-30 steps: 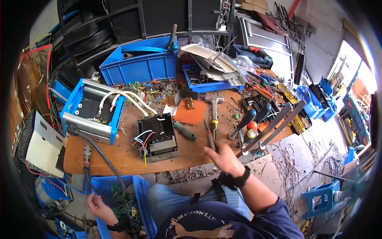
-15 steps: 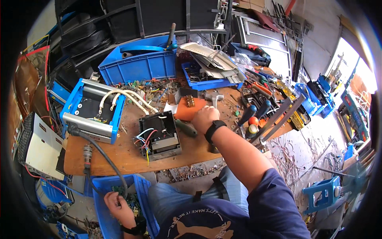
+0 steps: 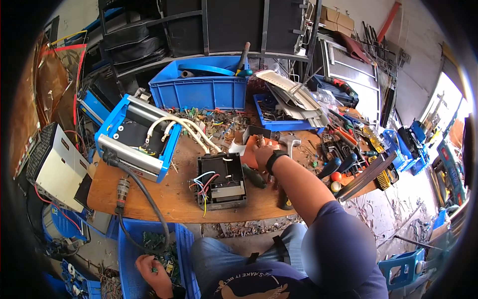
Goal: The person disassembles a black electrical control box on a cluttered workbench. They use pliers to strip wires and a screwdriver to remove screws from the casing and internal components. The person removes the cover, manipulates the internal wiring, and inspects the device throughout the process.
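My right hand (image 3: 265, 153) reaches across the wooden table, fingers bent around a small brass-coloured block (image 3: 260, 140) on an orange piece (image 3: 248, 158); the fingertips are partly hidden. A dark green tool handle (image 3: 254, 176) lies beside that hand. To its left sits an open black housing (image 3: 219, 202) with blue, red and yellow wires. Low on the left, my left hand (image 3: 153, 274) hovers over a blue crate (image 3: 185, 239) of green circuit boards. Its fingers are curled, with a bit of green showing between them; whether it is held is unclear.
A blue-and-silver frame (image 3: 133, 154) with thick white cables stands at the table's left. From it a black cable (image 3: 149, 202) hangs over the front edge. Behind are a large blue bin (image 3: 199, 94) and scattered scrap. Several hand tools, including a hammer (image 3: 290, 141), lie rightward.
My right hand has moved left over the orange piece and onto the brass-coloured block. My left hand has come away from the black cable, lower over the crate. The whole view has shifted.
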The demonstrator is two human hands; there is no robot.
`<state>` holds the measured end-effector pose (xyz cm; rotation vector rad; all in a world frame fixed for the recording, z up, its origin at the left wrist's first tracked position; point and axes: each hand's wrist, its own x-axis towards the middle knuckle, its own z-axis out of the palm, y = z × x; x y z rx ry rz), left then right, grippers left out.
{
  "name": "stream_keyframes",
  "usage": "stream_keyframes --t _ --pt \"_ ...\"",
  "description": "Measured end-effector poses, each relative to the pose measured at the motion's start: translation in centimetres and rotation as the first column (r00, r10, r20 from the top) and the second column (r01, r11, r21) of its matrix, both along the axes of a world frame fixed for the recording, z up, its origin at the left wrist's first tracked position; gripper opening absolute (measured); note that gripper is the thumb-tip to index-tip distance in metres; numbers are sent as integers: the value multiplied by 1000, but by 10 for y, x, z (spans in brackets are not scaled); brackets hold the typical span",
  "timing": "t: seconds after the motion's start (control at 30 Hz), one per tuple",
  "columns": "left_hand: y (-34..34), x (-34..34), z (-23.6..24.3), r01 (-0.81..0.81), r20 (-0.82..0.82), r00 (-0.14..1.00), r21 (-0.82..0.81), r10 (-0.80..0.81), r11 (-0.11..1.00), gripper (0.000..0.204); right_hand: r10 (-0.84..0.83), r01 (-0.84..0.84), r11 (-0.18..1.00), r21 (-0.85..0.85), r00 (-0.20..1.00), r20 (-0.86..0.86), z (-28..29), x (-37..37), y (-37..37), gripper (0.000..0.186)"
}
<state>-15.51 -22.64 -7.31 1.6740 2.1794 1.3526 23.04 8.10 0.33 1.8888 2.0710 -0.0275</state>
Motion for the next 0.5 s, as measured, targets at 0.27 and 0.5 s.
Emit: stream_keyframes --t 0.27,0.5 --pt "11 17 10 -5 -19 1000 70 6 998 23 92 -112 983 144 986 140 -41 2 14 80" --pt "3 22 15 -6 45 999 6 6 1000 22 87 -84 985 153 996 -10 -8 -3 4 63"
